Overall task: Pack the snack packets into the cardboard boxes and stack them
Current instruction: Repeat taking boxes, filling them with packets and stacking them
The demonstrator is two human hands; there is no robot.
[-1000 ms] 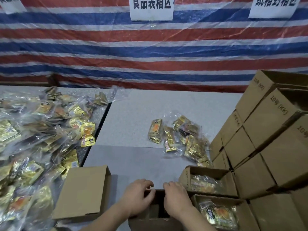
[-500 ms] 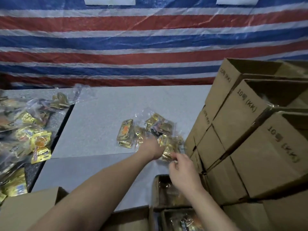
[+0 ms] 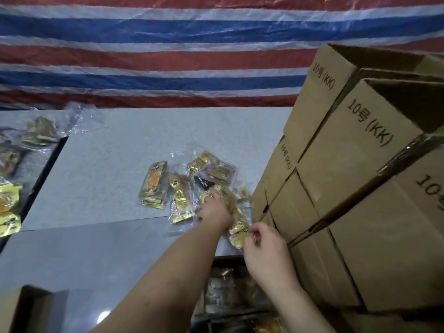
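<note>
A small pile of gold snack packets [image 3: 179, 188] in clear wrap lies on the grey table [image 3: 101, 169], just left of the box stack. My left hand [image 3: 214, 212] reaches into the pile's near right side, and its fingers curl over a gold packet [image 3: 228, 200]. My right hand [image 3: 264, 248] is just below it and pinches the edge of another gold packet [image 3: 237, 237] between thumb and fingers. Under my right forearm, an open cardboard box [image 3: 217, 260] holds packets.
A tall stack of cardboard boxes [image 3: 348, 169] marked "10号 (KK)" fills the right side, close to my right hand. Another cardboard box [image 3: 14, 308] sits at the lower left. More packets [image 3: 9, 198] lie on the dark table at far left. A striped tarp [image 3: 168, 56] hangs behind.
Both hands left the box at the front edge and reached forward into the packet pile. Since half a second ago they have barely shifted. The view has moved forward and right.
</note>
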